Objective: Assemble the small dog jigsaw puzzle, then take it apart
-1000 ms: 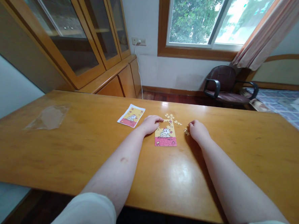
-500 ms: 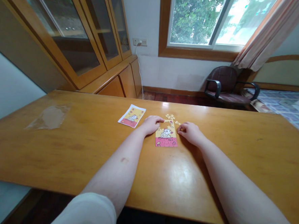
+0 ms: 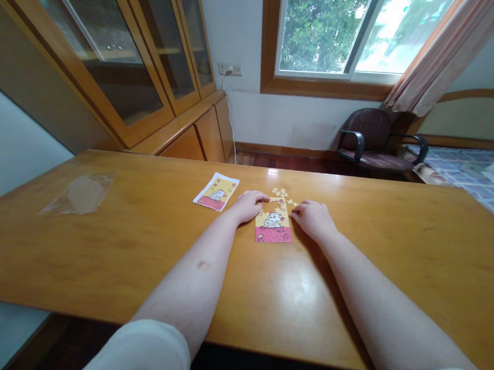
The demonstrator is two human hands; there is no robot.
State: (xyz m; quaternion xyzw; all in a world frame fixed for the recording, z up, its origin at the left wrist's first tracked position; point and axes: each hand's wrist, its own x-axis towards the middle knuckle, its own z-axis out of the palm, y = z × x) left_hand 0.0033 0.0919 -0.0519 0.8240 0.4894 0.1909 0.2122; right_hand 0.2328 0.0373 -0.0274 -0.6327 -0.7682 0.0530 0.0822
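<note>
A partly assembled jigsaw puzzle (image 3: 274,234) lies flat on the table, yellow above and pink below, with a white cartoon animal in the middle. A gap shows in its upper left part. My left hand (image 3: 248,206) rests at the puzzle's upper left edge, forefinger stretched towards the gap and thumb apart from it. At the right edge is my right hand (image 3: 315,218), its fingers curled and their tips close together beside the puzzle. Whatever those fingertips pinch is hidden or too small to see. Several loose puzzle pieces (image 3: 280,192) lie just beyond the puzzle.
Left of the puzzle lies a picture card (image 3: 218,192) with the same design. A clear plastic bag (image 3: 81,193) is farther left on the wooden table (image 3: 143,245). Beyond the table stand a glass-doored cabinet (image 3: 167,113) and a dark armchair (image 3: 369,136).
My right hand has turned slightly more palm-down, its fingertips staying by the puzzle's right edge. My left hand keeps nearly the same place. The whole view has shifted slightly.
</note>
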